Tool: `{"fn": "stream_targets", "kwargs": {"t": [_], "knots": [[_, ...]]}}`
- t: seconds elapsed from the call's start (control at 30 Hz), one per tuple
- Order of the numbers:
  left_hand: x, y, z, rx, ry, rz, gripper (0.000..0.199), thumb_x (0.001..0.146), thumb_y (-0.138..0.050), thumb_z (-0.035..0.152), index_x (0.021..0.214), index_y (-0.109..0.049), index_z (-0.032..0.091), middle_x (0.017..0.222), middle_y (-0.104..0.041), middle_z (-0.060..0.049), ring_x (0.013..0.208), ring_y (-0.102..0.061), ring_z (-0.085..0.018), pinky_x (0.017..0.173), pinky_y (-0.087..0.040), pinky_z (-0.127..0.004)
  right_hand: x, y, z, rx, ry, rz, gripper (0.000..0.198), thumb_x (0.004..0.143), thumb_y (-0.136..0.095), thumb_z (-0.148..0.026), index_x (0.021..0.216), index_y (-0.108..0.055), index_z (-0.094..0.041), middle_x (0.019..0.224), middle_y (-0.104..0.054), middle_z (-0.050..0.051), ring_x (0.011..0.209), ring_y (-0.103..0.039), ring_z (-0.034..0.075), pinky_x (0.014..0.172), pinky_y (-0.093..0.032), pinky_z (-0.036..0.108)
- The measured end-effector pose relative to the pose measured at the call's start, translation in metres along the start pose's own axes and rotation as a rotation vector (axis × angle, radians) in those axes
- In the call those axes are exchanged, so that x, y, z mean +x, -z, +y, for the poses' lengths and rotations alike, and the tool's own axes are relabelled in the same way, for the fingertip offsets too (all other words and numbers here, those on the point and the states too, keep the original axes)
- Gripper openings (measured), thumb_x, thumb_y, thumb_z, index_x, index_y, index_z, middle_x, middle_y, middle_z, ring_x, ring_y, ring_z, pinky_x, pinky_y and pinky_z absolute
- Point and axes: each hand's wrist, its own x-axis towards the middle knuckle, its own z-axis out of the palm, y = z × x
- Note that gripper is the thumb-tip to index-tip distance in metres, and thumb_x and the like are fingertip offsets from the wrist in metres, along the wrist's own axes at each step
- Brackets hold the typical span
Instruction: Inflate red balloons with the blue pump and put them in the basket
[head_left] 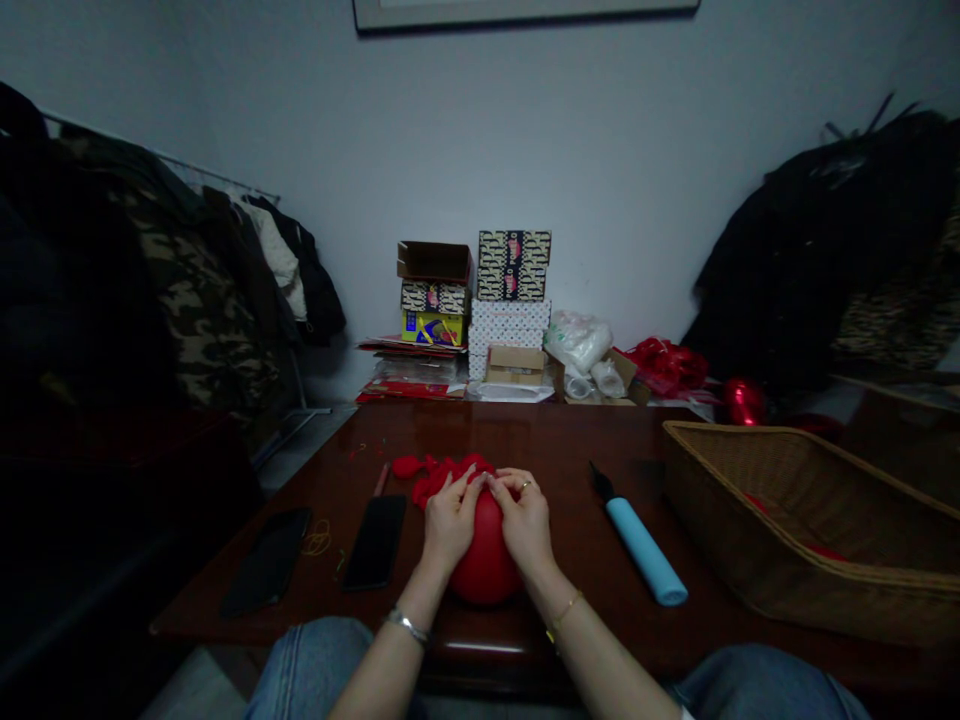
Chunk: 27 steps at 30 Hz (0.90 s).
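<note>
A round, inflated red balloon [486, 560] sits at the near edge of the table, between my forearms. My left hand [451, 515] and my right hand [525, 510] meet at its far, upper end, both with thumb and fingers pinched at the balloon's neck. The neck itself is hidden by my fingertips. Just beyond my hands lies a heap of limp red balloons [427, 485]. To the right rests a light blue balloon pump [646, 552] with a black nozzle, touched by neither hand.
Two dark phones [375, 542] and yellow rubber bands [316, 538] lie on the left of the brown table [570, 440]. A wicker basket [750, 560] with some red pieces inside stands at the right. Stacked boxes [514, 265] are behind the table; clothes hang on a left rack.
</note>
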Motion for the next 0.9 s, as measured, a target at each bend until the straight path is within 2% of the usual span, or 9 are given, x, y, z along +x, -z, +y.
{"fn": "stream_targets", "kwargs": {"t": [0.17,0.37,0.47,0.8,0.9], "knots": [[0.002,0.003,0.000,-0.026,0.018,-0.024,0.028,0.087,-0.049,0.034,0.096,-0.072,0.020,0.098,-0.071,-0.007,0.091,-0.065,-0.021,0.088,-0.047,-0.034,0.005,0.003,0.010,0.048,-0.034,-0.008,0.027,0.084,-0.051,-0.041,0.077,-0.066,-0.021,0.099,-0.064,0.008,0.095,-0.059,0.019,0.085,-0.042,0.035],[0.003,0.004,0.004,-0.052,0.041,-0.028,0.029,0.087,-0.049,0.036,0.096,-0.072,0.020,0.094,-0.072,-0.006,0.088,-0.066,-0.020,0.094,-0.043,-0.036,0.000,0.014,0.008,-0.062,0.007,-0.082,0.014,0.078,-0.059,-0.034,0.077,-0.068,-0.023,0.101,-0.064,0.006,0.098,-0.057,0.021,0.089,-0.039,0.038],[0.003,0.005,0.003,-0.044,0.051,-0.035,0.029,0.086,-0.050,0.036,0.096,-0.072,0.020,0.095,-0.072,-0.006,0.089,-0.066,-0.020,0.094,-0.043,-0.036,-0.003,0.015,0.002,-0.140,0.059,-0.121,0.012,0.079,-0.059,-0.030,0.078,-0.070,-0.025,0.101,-0.065,0.005,0.098,-0.055,0.021,0.090,-0.039,0.039],[0.003,0.005,0.004,-0.061,0.053,-0.043,0.029,0.085,-0.051,0.037,0.092,-0.073,0.019,0.092,-0.073,-0.006,0.087,-0.066,-0.021,0.093,-0.044,-0.038,-0.007,0.020,-0.007,-0.398,0.312,-0.228,0.023,0.087,-0.047,-0.021,0.096,-0.067,-0.028,0.109,-0.064,0.003,0.102,-0.053,0.020,0.087,-0.044,0.038],[0.003,0.004,0.004,-0.046,0.042,-0.049,0.030,0.085,-0.051,0.038,0.088,-0.074,0.019,0.089,-0.073,-0.006,0.081,-0.066,-0.021,0.083,-0.048,-0.034,-0.006,0.020,-0.010,-0.474,0.386,-0.244,0.025,0.086,-0.048,-0.018,0.100,-0.066,-0.030,0.114,-0.063,0.001,0.108,-0.051,0.021,0.100,-0.034,0.046]]}}
